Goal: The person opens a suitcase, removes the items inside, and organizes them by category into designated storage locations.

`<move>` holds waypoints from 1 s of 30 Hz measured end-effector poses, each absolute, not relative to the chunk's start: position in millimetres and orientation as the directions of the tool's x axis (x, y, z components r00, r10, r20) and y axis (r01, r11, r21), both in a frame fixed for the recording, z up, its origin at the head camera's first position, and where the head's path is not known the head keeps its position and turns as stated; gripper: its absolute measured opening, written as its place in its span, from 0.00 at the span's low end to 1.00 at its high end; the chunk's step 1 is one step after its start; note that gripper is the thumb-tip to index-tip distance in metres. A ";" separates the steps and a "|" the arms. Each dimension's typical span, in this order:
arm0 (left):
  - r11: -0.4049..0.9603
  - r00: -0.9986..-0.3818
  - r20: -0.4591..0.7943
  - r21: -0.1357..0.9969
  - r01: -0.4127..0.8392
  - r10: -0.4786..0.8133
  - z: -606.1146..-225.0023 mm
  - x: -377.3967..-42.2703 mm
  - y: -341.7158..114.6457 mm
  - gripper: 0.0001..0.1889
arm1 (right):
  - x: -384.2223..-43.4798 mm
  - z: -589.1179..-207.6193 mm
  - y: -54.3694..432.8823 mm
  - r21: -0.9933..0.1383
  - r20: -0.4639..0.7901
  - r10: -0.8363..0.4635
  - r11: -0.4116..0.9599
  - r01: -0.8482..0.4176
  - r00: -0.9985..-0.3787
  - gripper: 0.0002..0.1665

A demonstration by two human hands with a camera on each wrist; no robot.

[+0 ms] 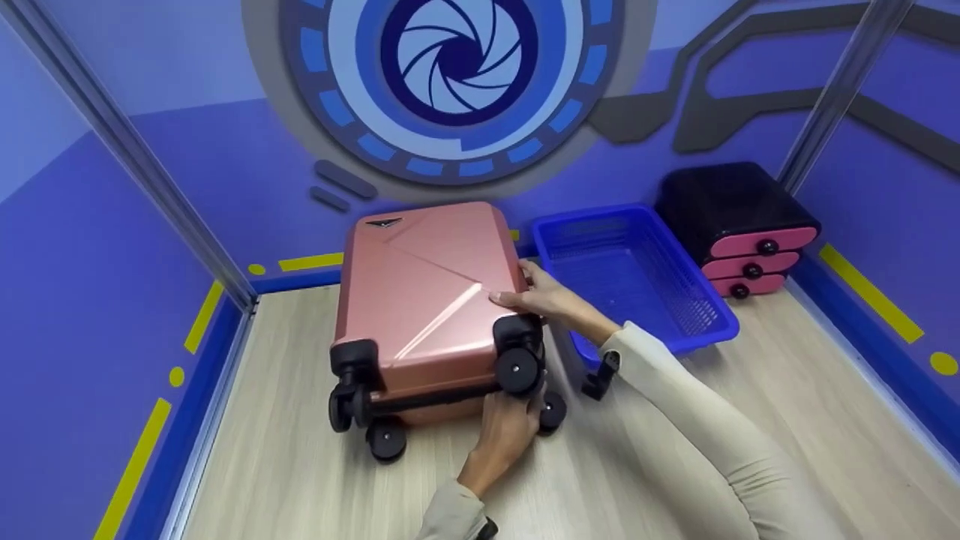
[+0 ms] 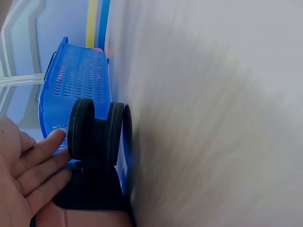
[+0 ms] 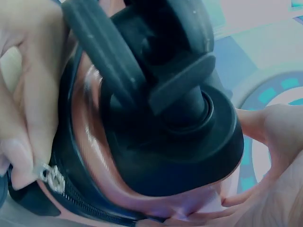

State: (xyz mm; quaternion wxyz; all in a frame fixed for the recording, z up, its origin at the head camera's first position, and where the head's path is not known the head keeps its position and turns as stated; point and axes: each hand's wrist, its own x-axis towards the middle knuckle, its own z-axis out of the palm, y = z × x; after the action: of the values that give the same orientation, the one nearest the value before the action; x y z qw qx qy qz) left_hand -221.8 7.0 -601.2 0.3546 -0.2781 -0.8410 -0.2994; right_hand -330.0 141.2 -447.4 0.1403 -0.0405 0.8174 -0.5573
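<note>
Left fingers (image 3: 41, 113): pinching zip pull (image 3: 54, 182) | right fingers (image 1: 529, 270): gripping suitcase (image 1: 427, 277) beyond them | shell together, zip work apparently underway; remainder unclear

Bright light, glare streaking the pink suitcase (image 1: 431, 285), wood-grain surface (image 2: 213, 137) smeared by blur in left wrist view

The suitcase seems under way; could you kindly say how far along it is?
Done: the suitcase lies on its broad side, looking closed. In hand: the left hand pinches the zipper pull while the right hand holds the suitcase. Remaining: probably running the pull along the zipper; opening or closing, I cannot tell.
</note>
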 end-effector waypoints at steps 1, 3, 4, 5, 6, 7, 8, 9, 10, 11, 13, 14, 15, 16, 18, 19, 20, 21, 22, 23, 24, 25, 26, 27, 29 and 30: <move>0.675 -0.602 0.760 0.314 0.668 0.243 -601.5 -218.7 4.5 0.03 | -329.4 -447.6 139.3 -0.922 -0.183 -0.230 0.377 0.086 -0.956 0.60; 0.685 -0.628 0.745 0.338 0.646 0.225 -601.6 -214.3 -0.6 0.04 | -328.4 -448.0 135.7 -0.926 -0.178 -0.244 0.370 0.079 -0.953 0.59; 0.690 -0.639 0.737 0.346 0.636 0.219 -601.0 -213.3 -2.8 0.05 | -328.2 -448.0 134.2 -0.929 -0.179 -0.245 0.362 0.081 -0.953 0.59; 0.694 -0.649 0.730 0.354 0.628 0.214 -600.0 -212.9 -4.9 0.05 | -328.5 -447.9 132.6 -0.932 -0.184 -0.242 0.352 0.090 -0.953 0.59; 0.695 -0.657 0.723 0.360 0.622 0.213 -598.7 -212.9 -6.6 0.05 | -329.0 -447.8 131.4 -0.934 -0.199 -0.239 0.340 0.110 -0.951 0.60; 0.699 -0.663 0.718 0.363 0.616 0.212 -597.6 -213.1 -8.0 0.05 | -329.7 -447.7 130.7 -0.935 -0.219 -0.233 0.328 0.136 -0.947 0.61; 0.703 -0.672 0.709 0.367 0.608 0.211 -596.2 -213.1 -9.3 0.05 | -330.6 -448.1 130.0 -0.936 -0.232 -0.228 0.317 0.153 -0.946 0.62; 0.707 -0.682 0.700 0.372 0.602 0.212 -595.0 -212.3 -11.1 0.05 | -331.2 -448.8 129.4 -0.936 -0.243 -0.221 0.309 0.168 -0.945 0.63; 0.711 -0.687 0.693 0.368 0.599 0.220 -594.5 -210.6 -13.8 0.06 | -331.0 -450.1 128.7 -0.936 -0.248 -0.214 0.305 0.176 -0.945 0.62; 0.719 -0.677 0.697 0.344 0.604 0.236 -595.1 -208.5 -17.9 0.07 | -330.3 -451.3 128.0 -0.936 -0.250 -0.212 0.302 0.180 -0.945 0.62; 0.733 -0.647 0.715 0.287 0.617 0.265 -596.5 -204.0 -29.0 0.09 | -329.6 -453.2 126.1 -0.934 -0.236 -0.217 0.321 0.159 -0.947 0.59; 0.735 -0.626 0.726 0.255 0.628 0.284 -596.5 -202.1 -35.5 0.10 | -329.2 -453.6 125.0 -0.930 -0.217 -0.217 0.343 0.133 -0.952 0.58; 0.735 -0.601 0.741 0.222 0.641 0.301 -596.6 -200.7 -42.6 0.11 | -329.2 -453.8 124.0 -0.928 -0.199 -0.219 0.354 0.112 -0.955 0.57; 0.736 -0.573 0.757 0.186 0.650 0.314 -596.4 -199.8 -49.9 0.12 | -329.3 -453.5 123.1 -0.926 -0.186 -0.222 0.365 0.096 -0.957 0.56; 0.735 -0.533 0.785 0.153 0.661 0.316 -594.6 -198.5 -65.1 0.12 | -331.6 -453.1 122.8 -0.918 -0.176 -0.227 0.389 0.076 -0.958 0.57; 0.734 -0.524 0.794 0.152 0.662 0.308 -593.8 -197.2 -73.1 0.12 | -332.7 -453.5 123.3 -0.919 -0.176 -0.233 0.388 0.074 -0.957 0.57; 0.738 -0.518 0.803 0.152 0.658 0.296 -593.3 -195.1 -81.7 0.11 | -333.3 -454.2 124.3 -0.916 -0.178 -0.236 0.393 0.074 -0.955 0.58; 0.744 -0.516 0.810 0.156 0.650 0.280 -593.4 -192.8 -91.1 0.11 | -333.9 -455.0 125.5 -0.918 -0.183 -0.241 0.388 0.078 -0.953 0.58; 0.754 -0.517 0.815 0.161 0.637 0.263 -593.6 -190.2 -101.2 0.10 | -333.9 -455.6 127.2 -0.918 -0.189 -0.242 0.387 0.084 -0.952 0.58; 0.766 -0.521 0.819 0.168 0.620 0.242 -593.9 -187.9 -111.4 0.09 | -334.1 -456.0 129.3 -0.919 -0.197 -0.241 0.382 0.093 -0.950 0.58; 0.777 -0.530 0.819 0.180 0.603 0.221 -594.0 -185.7 -121.7 0.09 | -334.2 -456.4 131.6 -0.921 -0.200 -0.240 0.377 0.098 -0.950 0.58; 0.790 -0.541 0.816 0.191 0.583 0.202 -593.9 -183.8 -131.8 0.08 | -334.1 -456.0 133.9 -0.921 -0.206 -0.240 0.374 0.105 -0.949 0.58; 0.801 -0.553 0.812 0.202 0.564 0.186 -593.7 -182.3 -141.5 0.08 | -334.1 -455.8 136.3 -0.920 -0.209 -0.235 0.375 0.110 -0.949 0.58; 0.810 -0.567 0.806 0.213 0.546 0.170 -593.5 -181.2 -150.7 0.08 | -334.2 -455.8 138.4 -0.921 -0.213 -0.232 0.372 0.116 -0.949 0.58; 0.828 -0.588 0.796 0.230 0.511 0.142 -593.1 -178.8 -167.9 0.07 | -334.5 -456.4 141.6 -0.922 -0.226 -0.233 0.365 0.130 -0.946 0.59; 0.837 -0.594 0.794 0.233 0.494 0.130 -593.1 -177.2 -175.8 0.07 | -334.6 -457.0 142.5 -0.920 -0.232 -0.235 0.368 0.135 -0.944 0.59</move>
State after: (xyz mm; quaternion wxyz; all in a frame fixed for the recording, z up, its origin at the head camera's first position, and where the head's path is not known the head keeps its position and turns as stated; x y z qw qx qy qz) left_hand -177.2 -175.8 -593.1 0.4130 -0.1804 -0.8650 -0.2208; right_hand -334.6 142.5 -457.0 0.1646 -0.0308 0.8105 -0.5614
